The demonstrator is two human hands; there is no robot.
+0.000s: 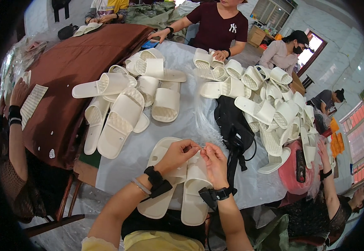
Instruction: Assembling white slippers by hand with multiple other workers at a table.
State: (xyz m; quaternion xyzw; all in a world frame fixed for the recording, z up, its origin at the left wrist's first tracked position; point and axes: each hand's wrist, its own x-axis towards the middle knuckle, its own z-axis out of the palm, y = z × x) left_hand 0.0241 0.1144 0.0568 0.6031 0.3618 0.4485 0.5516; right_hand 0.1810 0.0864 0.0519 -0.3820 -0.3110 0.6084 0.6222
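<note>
Pinching a tiny thin piece (203, 147), kind unclear: your left hand (177, 157) and right hand (216, 165), both narrow, over two cream slippers (194, 203), lower centre of frame.

Pale-covered table (255, 188); cream slippers (195, 186); black bag (234, 121); thin strands (205, 119).

Cream slipper on the left (157, 206), open-toe type with a wide strap: lying sole down, slanting, heel pointing toward the wearer, strap partly hidden. Second cream slipper (194, 211), matching: lying sole down just right of the left slipper, running straighter, strap showing smooth on top. Thin pale strand (203, 147): being held up, right of the left slipper's toe end; exact shape staying too small to tell.
</note>
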